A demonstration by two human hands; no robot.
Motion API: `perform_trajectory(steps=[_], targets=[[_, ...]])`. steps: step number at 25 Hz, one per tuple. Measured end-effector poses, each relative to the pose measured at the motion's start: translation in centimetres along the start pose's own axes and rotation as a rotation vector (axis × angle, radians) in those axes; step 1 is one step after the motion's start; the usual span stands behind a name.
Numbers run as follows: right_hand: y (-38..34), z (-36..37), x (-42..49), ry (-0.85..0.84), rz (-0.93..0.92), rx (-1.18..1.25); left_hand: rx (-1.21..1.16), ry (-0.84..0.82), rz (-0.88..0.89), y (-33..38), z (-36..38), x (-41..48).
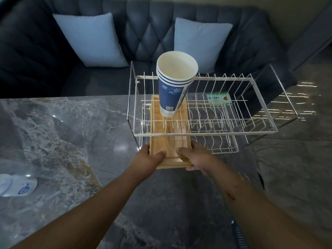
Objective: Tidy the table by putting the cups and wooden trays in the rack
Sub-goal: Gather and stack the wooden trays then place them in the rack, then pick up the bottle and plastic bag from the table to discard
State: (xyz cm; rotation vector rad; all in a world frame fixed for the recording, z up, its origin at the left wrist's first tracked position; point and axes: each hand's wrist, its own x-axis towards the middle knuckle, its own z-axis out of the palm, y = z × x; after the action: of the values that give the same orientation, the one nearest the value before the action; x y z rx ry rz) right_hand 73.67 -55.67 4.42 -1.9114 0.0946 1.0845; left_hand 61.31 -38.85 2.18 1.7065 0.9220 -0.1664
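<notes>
Wooden tray (170, 141) reaches away from your fingers, its far end under the upper tier of the rack (233, 132). Your left hand (149, 159) and right hand (197, 157) grip its near corners, thumbs on top. Stacked cups (172, 87) stand upright beyond your fingertips.

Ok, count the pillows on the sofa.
2. The left pillow leans against the sofa back, left of the rack; the right pillow leans behind the rack, partly screened by its wires. No others show.

Wood tray (169, 139), paper cups (173, 87), wire rack (233, 126), glossy marble table (62, 132).
</notes>
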Motion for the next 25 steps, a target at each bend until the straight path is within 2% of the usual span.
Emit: perform_trajectory(steps=[4,11,16,18,20,22,25], targets=[[0.1,1.6,-0.5,0.144,-0.115,-0.094,0.156,0.051,0.019,0.5,-0.5,-0.6],[2.4,1.9,-4.2,0.261,-0.388,-0.270,0.334,-0.019,0.184,-1.1,-3.3,-4.5],[7.8,2.3,-7.8,0.611,-0.508,-0.686,0.582,0.017,0.333,-6.7,-7.1,-7.0],[9.8,3.3,-8.7,0.680,-0.475,-0.862,0.685,0.011,0.366,-9.5,-8.9,-7.4],[11.1,4.9,-9.8,0.563,-0.387,-1.009,0.779,-0.031,0.346,-12.2,-10.9,-7.8],[11.6,7.6,-10.9,0.346,-0.293,-1.056,0.826,-0.068,0.293,-14.8,-13.5,-8.3],[11.0,13.2,-11.3,0.088,-0.334,-1.116,0.835,-0.016,0.265,-17.9,-18.3,-9.0]])
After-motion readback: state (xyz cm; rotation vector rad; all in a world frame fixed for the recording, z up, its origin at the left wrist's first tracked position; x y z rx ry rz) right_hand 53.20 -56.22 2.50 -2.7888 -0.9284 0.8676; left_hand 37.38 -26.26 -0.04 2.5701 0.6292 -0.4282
